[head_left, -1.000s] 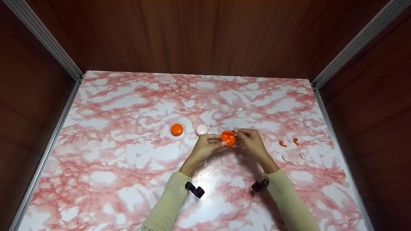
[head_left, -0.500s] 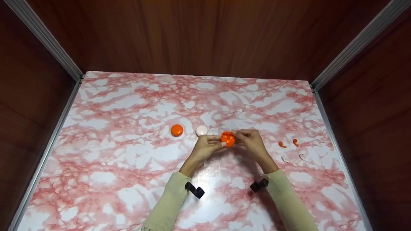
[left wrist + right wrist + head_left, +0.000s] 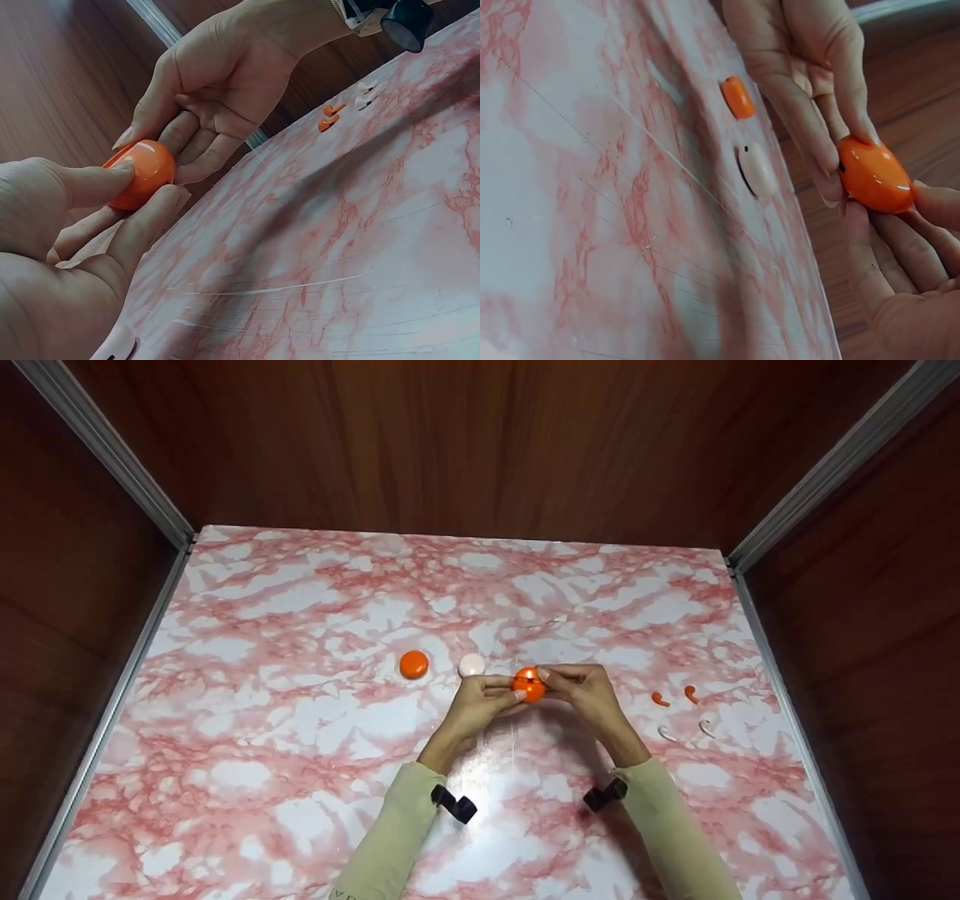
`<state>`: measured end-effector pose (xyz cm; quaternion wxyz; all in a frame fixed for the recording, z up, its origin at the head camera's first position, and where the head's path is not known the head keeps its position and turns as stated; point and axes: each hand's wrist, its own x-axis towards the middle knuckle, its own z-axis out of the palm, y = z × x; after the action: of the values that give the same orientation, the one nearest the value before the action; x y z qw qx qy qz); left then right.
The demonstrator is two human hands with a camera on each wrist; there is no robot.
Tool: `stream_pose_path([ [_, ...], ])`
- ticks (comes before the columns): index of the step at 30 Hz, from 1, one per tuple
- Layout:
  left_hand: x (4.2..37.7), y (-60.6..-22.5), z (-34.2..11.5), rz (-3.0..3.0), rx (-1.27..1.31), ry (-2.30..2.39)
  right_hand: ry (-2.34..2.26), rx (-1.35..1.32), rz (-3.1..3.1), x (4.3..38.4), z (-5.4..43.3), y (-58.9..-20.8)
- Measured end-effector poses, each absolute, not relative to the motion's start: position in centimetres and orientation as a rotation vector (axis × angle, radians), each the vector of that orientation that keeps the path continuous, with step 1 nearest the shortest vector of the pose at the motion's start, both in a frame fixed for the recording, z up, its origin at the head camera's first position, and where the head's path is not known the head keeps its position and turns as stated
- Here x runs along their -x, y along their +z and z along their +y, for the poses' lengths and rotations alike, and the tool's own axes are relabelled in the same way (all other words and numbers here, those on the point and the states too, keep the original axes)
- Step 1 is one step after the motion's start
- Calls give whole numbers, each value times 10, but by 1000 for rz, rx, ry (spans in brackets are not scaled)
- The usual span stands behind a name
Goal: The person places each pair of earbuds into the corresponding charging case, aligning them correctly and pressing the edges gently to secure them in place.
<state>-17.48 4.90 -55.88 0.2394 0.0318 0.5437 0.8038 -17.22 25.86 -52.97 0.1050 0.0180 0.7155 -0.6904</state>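
An orange earbud case [image 3: 528, 691] is held between both hands above the table, its lid lowered with a narrow dark gap showing in the head view. My left hand [image 3: 476, 706] grips its body, thumb on the front and fingers behind. My right hand [image 3: 591, 695] pinches the lid side, thumb at the top. In the left wrist view the glossy orange case [image 3: 148, 178] shows between both sets of fingers. The right wrist view has its rounded shell [image 3: 879, 176], with a small dark notch near the left fingertips.
A second orange case [image 3: 413, 664] and a white case [image 3: 472, 664] lie on the marbled table [image 3: 300, 780] to the left. On the right are two orange earbuds [image 3: 691, 694] and two white earbuds [image 3: 706, 727]. Brown panels [image 3: 465, 450] enclose the back and sides.
The lid of the orange earbud case has swung down from standing open to nearly meeting the body. My right thumb has moved slightly left and down with it; the left hand keeps its hold.
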Motion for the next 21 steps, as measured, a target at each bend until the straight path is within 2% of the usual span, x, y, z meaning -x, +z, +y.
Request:
stream_pose_path([
  [21,175,-561,51,1469,-58,2227,-1991,16,2251,168,260,-535],
])
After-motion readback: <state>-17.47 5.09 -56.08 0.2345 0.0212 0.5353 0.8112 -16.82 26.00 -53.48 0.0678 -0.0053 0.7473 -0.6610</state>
